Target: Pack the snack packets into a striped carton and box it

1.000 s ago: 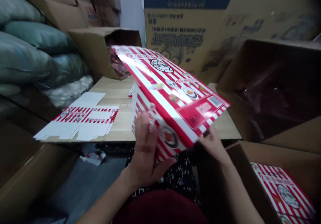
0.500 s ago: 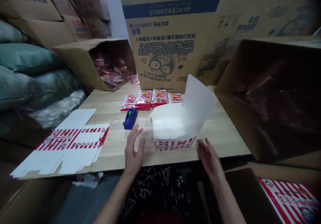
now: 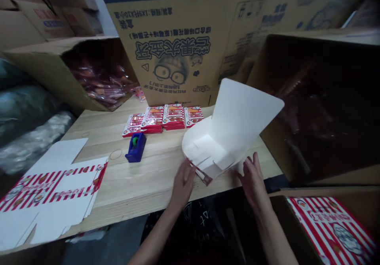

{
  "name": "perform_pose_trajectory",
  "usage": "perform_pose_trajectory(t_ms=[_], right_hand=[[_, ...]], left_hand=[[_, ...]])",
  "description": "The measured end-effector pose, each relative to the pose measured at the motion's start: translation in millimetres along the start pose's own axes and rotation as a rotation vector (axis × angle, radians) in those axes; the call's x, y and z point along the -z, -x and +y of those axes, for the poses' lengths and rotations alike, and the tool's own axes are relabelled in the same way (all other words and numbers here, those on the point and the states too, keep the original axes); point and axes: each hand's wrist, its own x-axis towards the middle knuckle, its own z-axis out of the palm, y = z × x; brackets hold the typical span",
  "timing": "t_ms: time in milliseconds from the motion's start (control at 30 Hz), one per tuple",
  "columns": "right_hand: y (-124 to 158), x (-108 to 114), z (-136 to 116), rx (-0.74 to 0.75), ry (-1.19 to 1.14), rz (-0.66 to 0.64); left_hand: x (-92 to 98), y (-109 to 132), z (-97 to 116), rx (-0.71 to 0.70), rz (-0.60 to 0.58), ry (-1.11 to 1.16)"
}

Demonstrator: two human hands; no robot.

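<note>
A half-folded paper box [image 3: 204,150] with a white inside and red-striped outside sits on the table before me, its tall white lid flap [image 3: 243,110] standing up at the back right. At its near left corner, my left hand [image 3: 182,182] has thumb and fingers closed on the wall's edge. My right hand [image 3: 252,178] is by the box's right side, fingers curved but apart, the fingertips close to or touching the card. Flat striped box blanks [image 3: 56,190] lie stacked to the left. A blue tape dispenser [image 3: 136,148] stands between the blanks and the box.
Several small red-and-white packs [image 3: 173,116] lie in stacks behind the dispenser. A rubber band [image 3: 115,154] rests on the table. Open cartons with wrapped goods stand at the back left [image 3: 35,63] and right [image 3: 258,75]. Below right, a carton holds a striped printed box [image 3: 335,225].
The box has turned and tipped so its inside faces me more. My left hand has moved right onto its edge; my right hand has stayed beside it. The view has shifted right.
</note>
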Motion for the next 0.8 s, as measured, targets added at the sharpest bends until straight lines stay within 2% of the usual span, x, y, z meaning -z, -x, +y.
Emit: perform_pose_trajectory(t_ms=[67,100,133,167,200,300,333,400,500,600,667,733,800], right_hand=[[5,10,-9,0.02,0.011,0.0],[10,12,-12,0.046,0.031,-0.009],[15,11,-13,0.083,0.059,-0.022],[21,7,-14,0.122,0.089,-0.041],[25,2,-13,0.158,0.118,-0.062],[28,-20,-5,0.206,0.132,-0.086],[26,-26,-1,0.21,0.105,-0.087],[18,-35,6,0.215,0.025,-0.087],[0,-37,7,0.217,-0.045,0.004],[-26,-30,-5,0.254,-0.015,0.139],[-45,-25,-17,0.304,-0.002,0.171],[-61,-20,-29,0.321,0.015,0.164],[-69,-11,-38,0.337,0.04,0.18]], left_hand=[[13.9,-14,27,-0.265,0.214,-0.153],[19.9,-25,44,-0.386,0.25,-0.241],[23.4,-38,61,-0.484,0.206,-0.32],[23.2,-53,77,-0.541,0.088,-0.394],[18.7,-70,91,-0.545,-0.09,-0.486],[-16.1,-119,111,-0.378,-0.719,-0.829],[-31.3,-132,110,-0.326,-0.844,-0.901],[-59.6,-152,100,-0.24,-1.001,-0.99],[-87.2,-164,87,-0.187,-1.123,-0.996],[-97.6,-159,92,-0.226,-1.122,-0.923],[-93.7,-150,103,-0.317,-1.011,-0.794],[-74.9,-143,110,-0.445,-0.781,-0.525],[-35.5,-143,108,-0.52,-0.461,-0.269]])
